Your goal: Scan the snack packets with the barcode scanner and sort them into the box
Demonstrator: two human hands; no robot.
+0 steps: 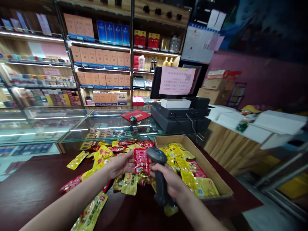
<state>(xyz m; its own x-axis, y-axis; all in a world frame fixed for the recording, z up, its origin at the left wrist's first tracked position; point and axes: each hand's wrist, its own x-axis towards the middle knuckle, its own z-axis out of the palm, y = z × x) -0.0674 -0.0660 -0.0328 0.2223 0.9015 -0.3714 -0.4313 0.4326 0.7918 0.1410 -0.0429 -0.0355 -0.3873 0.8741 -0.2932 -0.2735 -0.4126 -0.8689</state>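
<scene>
Near the middle of the head view, a small red snack packet (141,160) is held upright by its left edge in my left hand (123,164), with my fingers closed on it. My right hand (169,179) is wrapped around a dark barcode scanner (160,175). The scanner's head is beside the packet's upper right corner, and some right-hand fingertips reach the packet's lower right edge. Beneath and around both hands lie loose yellow snack packets (130,183) and red ones. An open cardboard box (218,171) holding several yellow and red packets stands right of my right hand.
The packets lie on a dark red tabletop (26,179). Behind it is a glass display counter (79,128) with a red folder (141,115). A monitor (155,83) bearing a pink paper stands at the back. Lit shelves of boxes (103,57) line the wall.
</scene>
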